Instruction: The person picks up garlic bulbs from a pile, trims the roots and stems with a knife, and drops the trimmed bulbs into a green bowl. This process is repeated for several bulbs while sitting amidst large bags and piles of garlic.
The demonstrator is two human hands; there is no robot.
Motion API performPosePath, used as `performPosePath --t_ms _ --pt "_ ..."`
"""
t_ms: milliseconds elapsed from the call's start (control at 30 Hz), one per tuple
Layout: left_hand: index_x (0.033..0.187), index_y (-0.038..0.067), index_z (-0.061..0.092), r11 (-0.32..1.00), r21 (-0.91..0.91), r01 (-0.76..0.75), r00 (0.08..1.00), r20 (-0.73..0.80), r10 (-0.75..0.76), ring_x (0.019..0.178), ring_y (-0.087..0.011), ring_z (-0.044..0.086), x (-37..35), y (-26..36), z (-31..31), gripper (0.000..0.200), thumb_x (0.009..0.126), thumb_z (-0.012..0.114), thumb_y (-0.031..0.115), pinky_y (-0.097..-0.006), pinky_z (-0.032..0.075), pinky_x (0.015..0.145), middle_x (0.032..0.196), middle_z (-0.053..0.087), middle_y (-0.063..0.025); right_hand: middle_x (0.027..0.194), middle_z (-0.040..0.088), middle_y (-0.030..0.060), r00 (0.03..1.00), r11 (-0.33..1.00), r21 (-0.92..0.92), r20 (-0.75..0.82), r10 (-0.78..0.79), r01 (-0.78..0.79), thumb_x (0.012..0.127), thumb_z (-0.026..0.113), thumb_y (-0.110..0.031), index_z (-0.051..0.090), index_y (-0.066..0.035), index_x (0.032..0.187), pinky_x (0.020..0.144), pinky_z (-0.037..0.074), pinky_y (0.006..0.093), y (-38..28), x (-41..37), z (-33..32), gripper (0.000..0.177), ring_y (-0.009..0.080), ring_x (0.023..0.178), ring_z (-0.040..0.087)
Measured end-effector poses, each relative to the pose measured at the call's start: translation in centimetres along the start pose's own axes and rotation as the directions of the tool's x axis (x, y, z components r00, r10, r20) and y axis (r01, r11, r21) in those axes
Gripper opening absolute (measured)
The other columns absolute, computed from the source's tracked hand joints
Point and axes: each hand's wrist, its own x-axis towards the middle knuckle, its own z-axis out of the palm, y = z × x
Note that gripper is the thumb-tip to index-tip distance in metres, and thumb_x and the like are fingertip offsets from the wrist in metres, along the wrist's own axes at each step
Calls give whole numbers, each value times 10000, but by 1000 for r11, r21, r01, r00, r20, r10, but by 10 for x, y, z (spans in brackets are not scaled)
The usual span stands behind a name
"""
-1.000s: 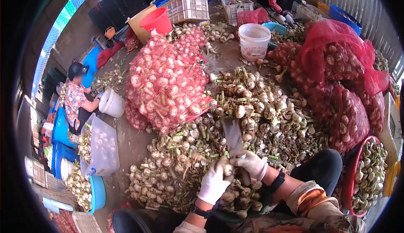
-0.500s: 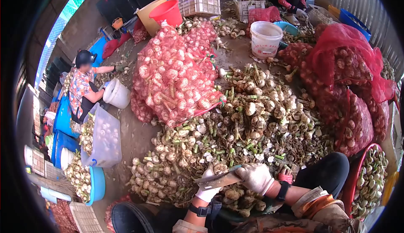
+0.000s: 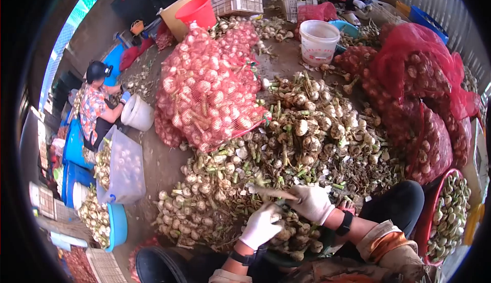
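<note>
My right hand (image 3: 313, 203), in a white glove, is closed round the handle of a knife (image 3: 275, 193). The blade points left, smeared by motion, just above my left hand. White-gloved too, my left hand (image 3: 262, 226) has its fingers curled round what looks like a garlic bulb (image 3: 276, 216), mostly hidden by the fingers. Beneath both hands, a container holds trimmed garlic bulbs (image 3: 296, 237) between my legs. In front spreads a big heap of garlic (image 3: 312, 124) with stems, along with cut stalk pieces and peelings.
A full red mesh sack of garlic (image 3: 204, 93) stands beyond the heap, with more mesh sacks (image 3: 429, 139) at right. A white bucket (image 3: 319, 42) sits behind. Right of my knee is a red basin (image 3: 427, 226). A co-worker (image 3: 97, 104) sits at left by a clear tub (image 3: 123, 170).
The knife has lifted away from the bulb at my left hand and its blade has swung upward. My left hand has turned and drawn slightly down. The co-worker at left has pulled an arm in.
</note>
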Motion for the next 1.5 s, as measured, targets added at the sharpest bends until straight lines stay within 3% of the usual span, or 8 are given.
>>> performPosePath --t_ms 167,333,467,600,800,1133,1267,1500 --pt "822 173 592 600 706 -376 927 286 244 946 -219 529 -11 31 -26 135 698 640 190 -379 436 826 977 590 -20 813 680 145 872 934 -310 392 294 -175 800 591 -322 661 -120 917 708 536 426 59 5 -6 244 337 781 665" --pt "1197 109 609 985 79 -153 818 570 81 938 -319 639 25 -14 0 440 771 668 202 -396 530 826 1108 623 -104 781 670 171 947 949 -76 85 311 -305 781 650 -309 693 -110 906 692 534 430 63 -5 -9 239 362 751 660" --pt "1256 85 552 834 -263 484 875 155 -459 918 -330 660 142 -119 43 543 776 698 293 -419 527 763 986 669 -232 725 668 134 959 957 59 6 284 -284 746 714 -237 689 -93 834 631 524 363 67 4 -7 170 287 679 672" --pt "1249 70 536 914 254 317 940 46 -339 946 -431 619 209 -214 108 525 784 676 268 -489 497 829 1003 650 -261 728 668 131 951 951 5 24 310 -310 774 720 -287 684 -94 843 633 520 375 62 10 -13 208 306 680 664" --pt "1127 61 611 889 -374 263 951 -56 -304 895 -322 675 148 -235 79 341 841 666 239 -358 522 787 979 694 -171 684 645 105 915 898 242 -77 395 -367 777 746 -238 665 -54 830 619 507 317 58 18 -13 208 216 620 645" --pt "1276 38 477 929 -357 96 965 -194 -175 940 -159 639 53 -3 13 533 788 684 -18 -297 501 886 1081 646 -63 952 673 39 950 336 896 228 216 -291 840 727 -131 618 -3 1099 791 496 272 38 20 24 308 91 859 602" --pt "1261 10 453 588 -782 206 933 -25 -360 603 -96 619 35 12 1 496 819 675 -21 -180 427 372 1053 636 -63 938 649 9 954 223 929 273 127 -295 859 678 -97 623 -18 1076 736 476 251 34 13 22 238 85 818 583" --pt "1145 7 480 495 -854 160 956 8 -294 671 -161 665 26 19 -6 339 842 625 -43 -214 476 385 938 632 -75 907 665 27 956 213 937 292 -42 -277 889 669 -151 596 18 1086 689 496 262 28 1 34 270 101 797 610"
